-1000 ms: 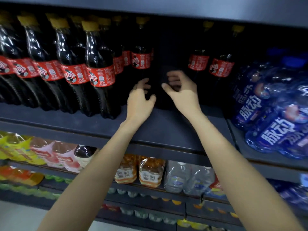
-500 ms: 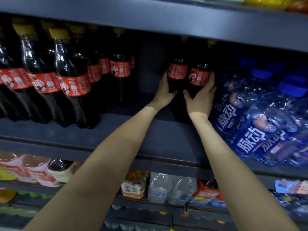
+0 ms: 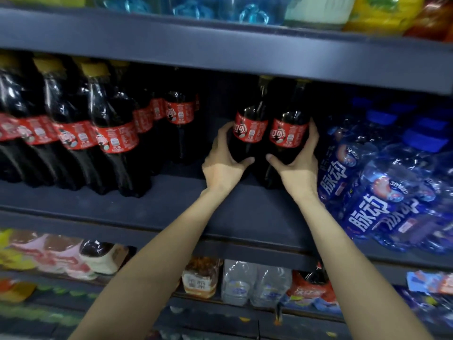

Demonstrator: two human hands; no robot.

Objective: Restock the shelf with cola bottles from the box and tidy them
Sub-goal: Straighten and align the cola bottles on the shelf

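Observation:
Two dark cola bottles with red labels stand side by side on the dark middle shelf. My left hand grips the left cola bottle, with its thumb across the front and its fingers round the left side. My right hand grips the right cola bottle the same way from the right side. A row of cola bottles with yellow caps fills the left part of this shelf, and one more cola bottle stands further back. No box is in view.
Blue shrink-wrapped packs of drink bottles lie close to the right of my right hand. A bare gap of shelf lies between the left row and the held pair. The upper shelf edge hangs low above the caps. Lower shelves hold other drinks.
Both hands went from the shelf's middle gap to the two bottles on the right and closed round them. The pair now stands nearer the front. The camera has tilted upward.

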